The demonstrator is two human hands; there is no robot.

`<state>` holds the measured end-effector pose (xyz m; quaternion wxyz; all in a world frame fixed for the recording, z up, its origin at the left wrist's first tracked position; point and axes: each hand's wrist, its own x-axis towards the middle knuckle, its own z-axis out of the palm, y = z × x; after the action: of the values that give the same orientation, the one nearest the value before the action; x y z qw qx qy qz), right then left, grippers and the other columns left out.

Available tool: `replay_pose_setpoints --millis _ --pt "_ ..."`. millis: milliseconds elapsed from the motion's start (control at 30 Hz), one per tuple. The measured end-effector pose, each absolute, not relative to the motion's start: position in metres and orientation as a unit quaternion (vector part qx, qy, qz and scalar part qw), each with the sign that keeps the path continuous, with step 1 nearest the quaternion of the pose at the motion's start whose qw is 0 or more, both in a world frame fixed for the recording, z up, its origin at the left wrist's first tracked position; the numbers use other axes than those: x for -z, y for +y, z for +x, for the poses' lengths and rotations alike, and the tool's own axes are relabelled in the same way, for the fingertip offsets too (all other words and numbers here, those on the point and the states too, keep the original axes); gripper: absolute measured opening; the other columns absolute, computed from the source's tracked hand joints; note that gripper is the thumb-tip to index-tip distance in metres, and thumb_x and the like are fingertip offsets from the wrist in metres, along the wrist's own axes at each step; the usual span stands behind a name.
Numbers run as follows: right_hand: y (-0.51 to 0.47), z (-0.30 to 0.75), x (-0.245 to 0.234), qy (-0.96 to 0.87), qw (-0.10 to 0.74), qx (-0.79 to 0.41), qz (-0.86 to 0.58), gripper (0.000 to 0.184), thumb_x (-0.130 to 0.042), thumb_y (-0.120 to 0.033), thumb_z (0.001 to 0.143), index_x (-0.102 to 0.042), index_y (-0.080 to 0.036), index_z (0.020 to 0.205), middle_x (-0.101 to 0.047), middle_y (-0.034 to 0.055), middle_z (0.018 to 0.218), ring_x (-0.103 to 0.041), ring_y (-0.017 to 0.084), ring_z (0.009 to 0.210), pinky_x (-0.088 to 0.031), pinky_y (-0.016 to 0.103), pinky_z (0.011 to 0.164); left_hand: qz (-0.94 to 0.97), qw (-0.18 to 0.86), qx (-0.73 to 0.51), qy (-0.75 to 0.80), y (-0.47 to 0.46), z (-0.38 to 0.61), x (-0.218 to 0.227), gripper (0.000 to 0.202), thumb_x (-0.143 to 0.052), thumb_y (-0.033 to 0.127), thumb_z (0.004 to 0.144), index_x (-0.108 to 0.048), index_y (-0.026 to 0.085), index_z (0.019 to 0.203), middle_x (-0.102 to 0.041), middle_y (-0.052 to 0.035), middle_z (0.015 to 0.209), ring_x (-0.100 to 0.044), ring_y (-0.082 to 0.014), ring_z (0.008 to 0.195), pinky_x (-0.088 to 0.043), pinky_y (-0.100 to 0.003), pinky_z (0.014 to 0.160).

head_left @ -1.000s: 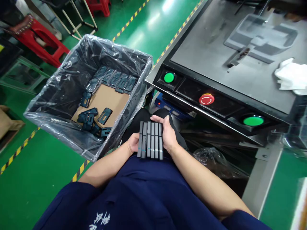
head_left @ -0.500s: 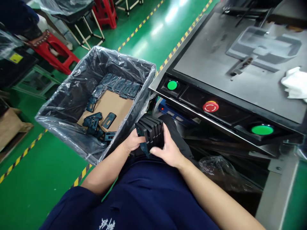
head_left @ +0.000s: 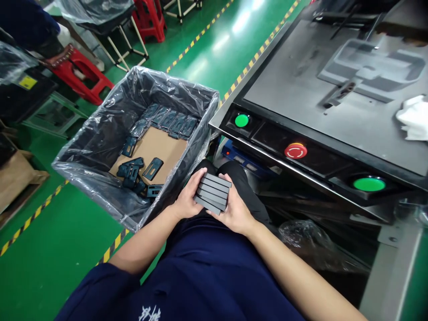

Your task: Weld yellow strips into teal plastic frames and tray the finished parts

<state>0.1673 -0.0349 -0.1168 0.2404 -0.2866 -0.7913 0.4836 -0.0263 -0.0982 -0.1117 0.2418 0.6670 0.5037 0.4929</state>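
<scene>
Above my lap I hold a stack of dark plastic parts (head_left: 212,191) between both hands, their flat edges turned up toward me. My left hand (head_left: 189,197) grips the stack's left end, and my right hand (head_left: 236,213) closes round its right end. The lowest piece sits slightly askew from the others. To the left stands a box lined with clear plastic (head_left: 90,189). On the cardboard sheet (head_left: 159,149) inside it lie several dark slotted plastic parts (head_left: 153,169), some in rows along the back, others in a loose pile at the front.
At my right is a metal machine table (head_left: 284,76) with green buttons (head_left: 369,184) and a red emergency stop button (head_left: 295,150) along its front. A white cloth (head_left: 413,117) lies on it. Red stools (head_left: 83,73) and a seated person's dark clothing (head_left: 28,26) are at the upper left.
The stack has been turned in my hands, so its long flat edges now face up. My left hand has shifted from the near corner to the left end. The box's contents look the same.
</scene>
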Motion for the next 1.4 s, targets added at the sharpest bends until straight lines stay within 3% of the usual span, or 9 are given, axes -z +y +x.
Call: replay_pose_setpoints --millis 433,533,600,700,767,867,1033,1233,1400 --pt "-0.035 0.168 0.116 -0.777 0.247 -0.509 -0.275 0.117 -0.077 -0.033 0.072 0.004 -0.039 0.155 -0.019 0.0070 0.162 -0.027 0.032 0.145 -0.030 0.057 0.115 0.679 0.218 -0.450 0.537 -0.105 -0.023 0.117 0.091 -0.060 0.023 0.080 -0.009 0.026 0.156 -0.029 -0.0162 0.155 -0.031 -0.0322 0.143 -0.030 -0.055 0.116" --pt "-0.034 0.165 0.119 -0.693 0.277 -0.596 -0.295 0.110 -0.077 -0.029 0.068 -0.011 -0.031 0.156 -0.027 0.0091 0.159 -0.035 0.030 0.142 -0.028 0.054 0.117 0.648 0.213 -0.403 0.610 -0.106 -0.004 0.111 0.093 -0.058 0.025 0.081 -0.002 0.024 0.155 -0.026 -0.0180 0.155 -0.027 -0.0331 0.144 -0.028 -0.055 0.117" --pt "-0.030 0.163 0.122 -0.572 0.308 -0.685 -0.331 0.095 -0.075 -0.028 0.066 -0.031 -0.027 0.150 -0.044 0.0085 0.150 -0.044 0.030 0.135 -0.030 0.054 0.116 0.605 0.226 -0.354 0.676 -0.105 0.012 0.101 0.095 -0.060 0.028 0.081 -0.001 0.019 0.155 -0.023 -0.0214 0.155 -0.024 -0.0353 0.145 -0.026 -0.057 0.117" --pt "-0.022 0.165 0.122 -0.371 0.319 -0.789 -0.372 0.062 -0.067 -0.025 0.062 -0.061 -0.022 0.124 -0.068 0.0071 0.122 -0.056 0.033 0.123 -0.037 0.057 0.110 0.574 0.273 -0.277 0.720 -0.102 0.030 0.079 0.105 -0.070 0.039 0.075 -0.006 0.011 0.154 -0.022 -0.0256 0.152 -0.022 -0.0412 0.144 -0.023 -0.060 0.116" --pt "-0.016 0.169 0.120 -0.288 0.274 -0.844 -0.360 0.049 -0.061 -0.024 0.059 -0.069 -0.020 0.107 -0.073 0.0083 0.109 -0.060 0.034 0.117 -0.041 0.059 0.105 0.583 0.318 -0.246 0.706 -0.101 0.030 0.066 0.111 -0.074 0.047 0.071 -0.011 0.010 0.154 -0.024 -0.0259 0.150 -0.023 -0.0429 0.142 -0.024 -0.061 0.115" --pt "-0.012 0.178 0.120 -0.227 0.217 -0.894 -0.319 0.041 -0.054 -0.026 0.056 -0.070 -0.018 0.093 -0.073 0.0105 0.102 -0.060 0.035 0.115 -0.043 0.061 0.101 0.611 0.368 -0.245 0.657 -0.098 0.020 0.055 0.105 -0.070 0.051 0.075 -0.014 0.012 0.155 -0.030 -0.0224 0.146 -0.029 -0.0380 0.139 -0.027 -0.056 0.116" --pt "-0.015 0.185 0.132 -0.196 0.219 -0.907 -0.300 0.027 -0.051 -0.034 0.060 -0.064 -0.019 0.079 -0.073 0.0128 0.101 -0.058 0.036 0.118 -0.040 0.065 0.101 0.624 0.418 -0.275 0.600 -0.094 0.005 0.055 0.103 -0.073 0.045 0.075 -0.016 0.020 0.156 -0.029 -0.0169 0.146 -0.030 -0.0333 0.139 -0.026 -0.052 0.118" --pt "-0.016 0.185 0.139 -0.182 0.216 -0.909 -0.307 0.034 -0.052 -0.045 0.068 -0.065 -0.019 0.086 -0.072 0.0129 0.101 -0.059 0.035 0.116 -0.041 0.062 0.101 0.601 0.474 -0.306 0.566 -0.095 0.002 0.058 0.112 -0.078 0.048 0.069 -0.013 0.022 0.157 -0.021 -0.0160 0.150 -0.024 -0.0338 0.143 -0.022 -0.052 0.120" --pt "-0.014 0.180 0.132 -0.221 0.210 -0.899 -0.314 0.055 -0.045 -0.058 0.076 -0.066 -0.017 0.106 -0.069 0.0143 0.113 -0.059 0.033 0.116 -0.043 0.058 0.100 0.612 0.477 -0.310 0.550 -0.098 0.002 0.059 0.128 -0.084 0.049 0.062 -0.001 0.025 0.157 -0.015 -0.0165 0.152 -0.019 -0.0378 0.145 -0.020 -0.056 0.120"
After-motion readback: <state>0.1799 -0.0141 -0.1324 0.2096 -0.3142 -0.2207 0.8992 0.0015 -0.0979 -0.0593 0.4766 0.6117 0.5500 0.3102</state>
